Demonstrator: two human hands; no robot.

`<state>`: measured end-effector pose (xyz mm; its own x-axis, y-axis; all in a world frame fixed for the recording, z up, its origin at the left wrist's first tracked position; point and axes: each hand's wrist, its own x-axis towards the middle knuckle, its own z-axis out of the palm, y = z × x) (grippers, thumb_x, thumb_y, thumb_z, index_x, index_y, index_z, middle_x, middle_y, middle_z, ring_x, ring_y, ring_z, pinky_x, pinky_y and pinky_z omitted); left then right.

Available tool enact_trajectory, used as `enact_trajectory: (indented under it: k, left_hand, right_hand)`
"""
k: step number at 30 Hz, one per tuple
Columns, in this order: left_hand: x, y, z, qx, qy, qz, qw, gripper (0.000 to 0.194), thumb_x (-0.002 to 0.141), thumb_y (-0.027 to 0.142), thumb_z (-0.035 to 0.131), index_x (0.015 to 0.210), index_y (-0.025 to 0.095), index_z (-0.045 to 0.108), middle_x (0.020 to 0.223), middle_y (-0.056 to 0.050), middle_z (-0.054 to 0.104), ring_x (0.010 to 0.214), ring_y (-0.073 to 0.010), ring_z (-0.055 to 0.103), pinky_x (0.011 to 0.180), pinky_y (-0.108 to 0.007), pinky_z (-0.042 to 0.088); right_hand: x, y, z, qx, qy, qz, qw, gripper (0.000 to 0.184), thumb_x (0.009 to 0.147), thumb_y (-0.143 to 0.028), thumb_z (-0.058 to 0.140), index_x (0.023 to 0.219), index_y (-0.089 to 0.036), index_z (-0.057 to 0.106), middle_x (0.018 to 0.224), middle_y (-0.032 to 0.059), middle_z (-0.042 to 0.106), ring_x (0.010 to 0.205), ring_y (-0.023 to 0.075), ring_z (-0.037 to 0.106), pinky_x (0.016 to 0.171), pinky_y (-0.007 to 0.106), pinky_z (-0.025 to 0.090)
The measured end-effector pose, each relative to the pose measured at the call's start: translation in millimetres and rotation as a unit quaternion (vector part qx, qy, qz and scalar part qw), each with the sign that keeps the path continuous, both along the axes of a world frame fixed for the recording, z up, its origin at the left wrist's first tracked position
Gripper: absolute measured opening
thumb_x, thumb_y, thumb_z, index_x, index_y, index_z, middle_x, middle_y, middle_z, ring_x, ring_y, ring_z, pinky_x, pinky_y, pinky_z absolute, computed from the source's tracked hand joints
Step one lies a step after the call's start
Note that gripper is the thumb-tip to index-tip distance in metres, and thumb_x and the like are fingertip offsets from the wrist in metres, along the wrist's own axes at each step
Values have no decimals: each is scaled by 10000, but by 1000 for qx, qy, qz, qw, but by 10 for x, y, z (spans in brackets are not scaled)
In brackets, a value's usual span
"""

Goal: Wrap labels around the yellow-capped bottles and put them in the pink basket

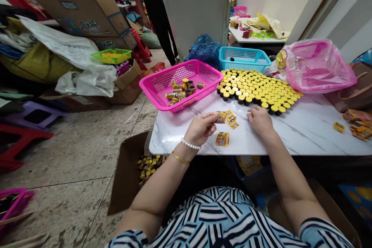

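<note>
Foremost, the left hand [200, 129], worn with a pearl bracelet [190, 144] and a gold bangle [180, 158]: narrow, thumb and fingers pinching a small yellow packet [221, 117] just above the tabletop. The right hand [259, 121]: low over the white marble-pattern table [302, 135], fingers loosely curled, their tips hidden behind the knuckles, so whether it holds anything cannot be told.

Between the hands, a loose cluster of printed packets [231, 119]; just nearer the person, a small stack of packets [222, 138]. Their print is too small to read, and no brand is legible.

Beyond the right hand, close-packed black jars with yellow lids [255, 89], no labels visible. To their left, a pink plastic basket [180, 85] holding small labelled cylinders [178, 95], the wording unreadable. Behind the jars, a blue plastic basket [242, 59], its contents mostly hidden, and a pink plastic bag [316, 66].

At the table's right end, more packets [357, 128], cut off by the frame. Below the table edge, an open cardboard box [127, 172] of loose packets [149, 168], partly hidden by the left forearm. Upper left, a printed carton [81, 19], its lettering blurred. Farther back, a standing person in black [154, 7], cut off at the top of the frame.
</note>
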<state>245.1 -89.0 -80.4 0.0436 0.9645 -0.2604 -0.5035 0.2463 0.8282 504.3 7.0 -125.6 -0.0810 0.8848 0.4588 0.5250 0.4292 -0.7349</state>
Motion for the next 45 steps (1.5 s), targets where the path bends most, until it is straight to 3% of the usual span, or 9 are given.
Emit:
enact_trajectory:
  k: [2,5,8,11,22,29,36,41,45]
  left_hand:
    - [38,145,77,-12,-35,-20,999,212,761,213,878,885,82,767,774,-70,729,417,6,449,331,-96,222]
    - [158,324,167,-46,-78,-48,995,76,840,126,790,876,70,753,800,-83,732,418,27,400,327,-61,201]
    - [313,446,186,-74,-113,-72,988,50,877,102,759,866,68,724,792,-67,711,406,33,356,314,-57,182]
    - [448,495,177,-82,-127,-78,985,77,882,103,768,867,82,696,724,-21,656,398,28,357,316,-59,186]
    - [523,575,114,-95,-166,-89,977,130,986,96,627,857,91,608,713,6,621,371,26,332,309,-86,169]
    - [501,565,44,-86,-172,-84,978,142,980,96,627,839,85,616,718,-10,637,379,23,336,317,-89,166]
    - [466,422,-43,11,-100,-59,993,260,774,244,880,873,53,734,784,-51,700,461,10,379,367,-127,164]
    - [337,356,-63,80,2,31,996,424,663,323,972,991,114,802,902,-50,719,700,-60,598,554,-151,424]
    - [159,556,27,123,-1,-90,988,520,690,362,969,1142,187,779,1099,-79,743,911,-165,707,787,-304,583]
  right_hand:
    - [98,79,-33,-19,19,-3,1000,160,794,-325,814,845,-174,804,906,101,776,928,220,664,953,427,512]
    - [70,-59,37,-75,162,36,983,371,798,-400,822,1103,-189,793,1058,85,801,897,176,698,861,372,572]
    - [-50,-285,193,-136,335,116,925,444,772,-364,863,1190,-241,779,1177,67,795,1013,176,720,935,378,585]
    - [-141,-409,299,-120,379,136,907,428,764,-309,879,1180,-265,788,1170,50,793,1038,172,717,984,377,582]
    - [-231,-498,289,46,241,37,969,350,843,-320,826,1186,-275,772,1182,57,664,1061,197,710,1035,412,616]
    - [-328,-557,289,33,188,25,981,288,867,-323,779,1147,-264,757,1165,69,640,1016,204,708,918,392,672]
    - [-455,-553,271,66,241,73,966,281,903,-299,747,1183,-271,750,1214,78,640,1108,219,697,994,425,641]
    - [-416,-520,222,97,260,78,958,353,875,-267,794,1224,-306,759,1185,64,680,1111,222,696,1016,433,619]
    - [-443,-327,401,128,174,127,968,434,863,-292,826,1287,-347,750,1183,59,672,1129,231,679,1008,428,612]
